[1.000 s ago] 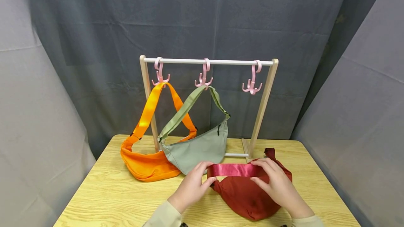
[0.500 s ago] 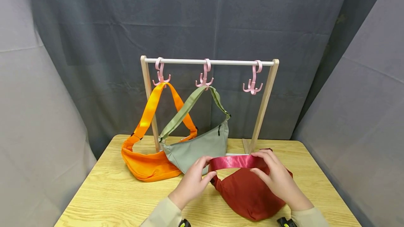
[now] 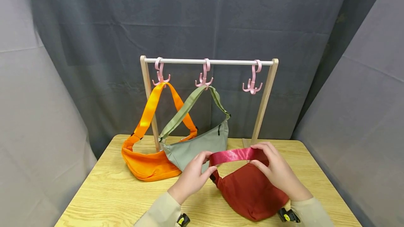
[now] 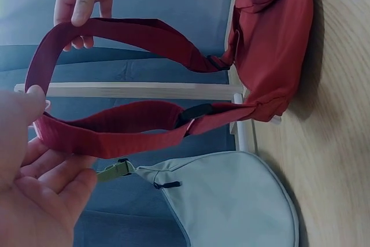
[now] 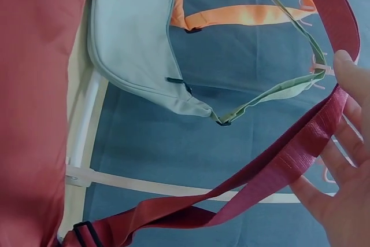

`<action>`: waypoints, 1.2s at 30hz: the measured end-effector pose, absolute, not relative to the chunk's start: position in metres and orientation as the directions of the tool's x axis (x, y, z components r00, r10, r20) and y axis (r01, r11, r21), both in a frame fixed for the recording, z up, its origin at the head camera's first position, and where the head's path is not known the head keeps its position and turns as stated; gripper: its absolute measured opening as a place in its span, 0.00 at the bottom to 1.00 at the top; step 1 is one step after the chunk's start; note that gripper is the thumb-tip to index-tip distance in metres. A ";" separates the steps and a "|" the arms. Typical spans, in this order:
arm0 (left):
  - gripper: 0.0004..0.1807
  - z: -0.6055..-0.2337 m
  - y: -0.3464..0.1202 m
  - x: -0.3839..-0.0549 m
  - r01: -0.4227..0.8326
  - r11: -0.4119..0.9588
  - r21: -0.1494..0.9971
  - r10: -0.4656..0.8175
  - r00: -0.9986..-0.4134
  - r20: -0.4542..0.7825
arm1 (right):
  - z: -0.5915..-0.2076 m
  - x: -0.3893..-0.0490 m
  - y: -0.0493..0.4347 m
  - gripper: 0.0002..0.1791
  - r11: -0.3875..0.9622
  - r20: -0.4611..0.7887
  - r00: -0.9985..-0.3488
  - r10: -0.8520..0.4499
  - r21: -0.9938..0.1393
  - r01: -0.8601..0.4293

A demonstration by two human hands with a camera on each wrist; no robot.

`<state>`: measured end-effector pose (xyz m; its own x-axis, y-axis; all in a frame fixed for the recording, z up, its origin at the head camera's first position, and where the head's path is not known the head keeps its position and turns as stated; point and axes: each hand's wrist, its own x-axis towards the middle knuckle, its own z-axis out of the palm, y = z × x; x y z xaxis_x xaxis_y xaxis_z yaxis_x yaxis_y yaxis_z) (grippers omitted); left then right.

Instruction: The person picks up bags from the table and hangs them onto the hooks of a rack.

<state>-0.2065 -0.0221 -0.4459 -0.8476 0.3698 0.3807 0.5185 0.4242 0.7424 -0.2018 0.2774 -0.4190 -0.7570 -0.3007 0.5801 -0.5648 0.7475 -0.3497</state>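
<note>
A dark red shoulder bag (image 3: 249,192) stands on the table with its shiny strap (image 3: 231,156) raised toward me. My left hand (image 3: 194,176) pinches the strap's left part between thumb and fingers. On the right side, my right hand (image 3: 276,169) pinches the same strap. Both wrist views show the strap as a wide loop above the red bag (image 4: 272,44). Behind the hands, a grey-green bag (image 3: 199,150) hangs by its strap from the middle pink hook (image 3: 204,74). An orange bag (image 3: 149,164) hangs from the left pink hook (image 3: 161,73).
A small rack with wooden posts (image 3: 265,101) and a white top rail (image 3: 230,62) stands at the table's back. Its right pink hook (image 3: 252,78) bears no bag. Grey cloth (image 3: 284,16) surrounds the wooden table (image 3: 104,199) at the back and sides.
Both hands have raised the red strap and moved it slightly away from me. The red bag's body now stands more upright. The orange and grey-green bags stay where they were.
</note>
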 end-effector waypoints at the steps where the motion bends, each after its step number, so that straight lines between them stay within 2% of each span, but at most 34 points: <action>1: 0.20 -0.445 -0.022 -0.207 0.519 0.426 0.742 0.367 -0.848 0.382 | -0.417 -0.202 0.277 0.31 0.747 0.578 -0.758 -0.302 -0.351 -0.565; 10: 0.20 -0.436 -0.023 -0.209 0.518 0.433 0.738 0.351 -0.851 0.391 | -0.400 -0.206 0.279 0.30 0.700 0.543 -0.765 -0.347 -0.393 -0.596; 36: 0.20 -0.409 -0.036 -0.221 0.581 0.473 0.662 0.410 -0.810 0.418 | -0.362 -0.214 0.273 0.28 0.729 0.597 -0.693 -0.404 -0.249 -0.638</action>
<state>-0.2206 -0.0363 -0.4090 -0.8104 0.4104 0.4182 0.5813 0.4730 0.6621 -0.2145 0.2727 -0.3621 -0.6932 -0.4035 0.5972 -0.6383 0.7285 -0.2486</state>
